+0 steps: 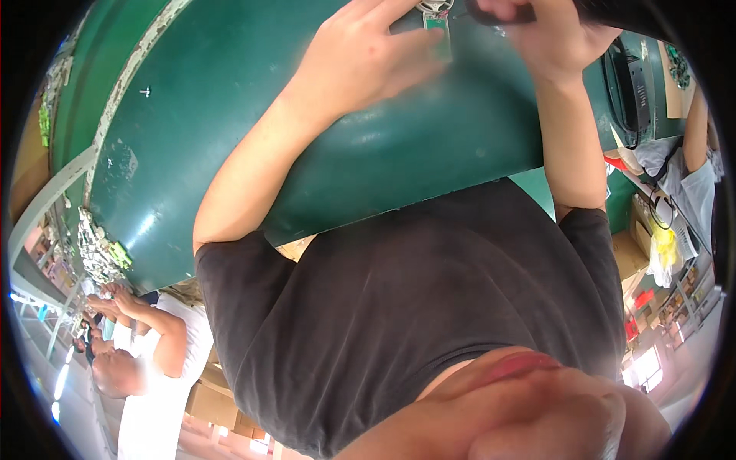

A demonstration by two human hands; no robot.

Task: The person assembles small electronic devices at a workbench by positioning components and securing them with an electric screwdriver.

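Note:
At the top edge, a small assembly has a round silver part point(435, 6) and a green circuit board point(435, 27) in a clear strip below it. My left hand point(368, 57) reaches it from the left, with its upper fingers against the round part. The lower fingers of that hand are smeared by motion and lie over the clear strip. To the right, my right hand point(556, 42) is closed around a dark object point(625, 14), which the picture's edge partly cuts off, so its kind cannot be made out. Both hands are above a green table point(399, 146).
A small screw point(145, 92) lies on the table at the left. Parts point(98, 249) are heaped at the left edge, near a co-worker point(165, 345) in white. A black device point(630, 88) with a cable stands on the right, with another person point(694, 180) beyond it.

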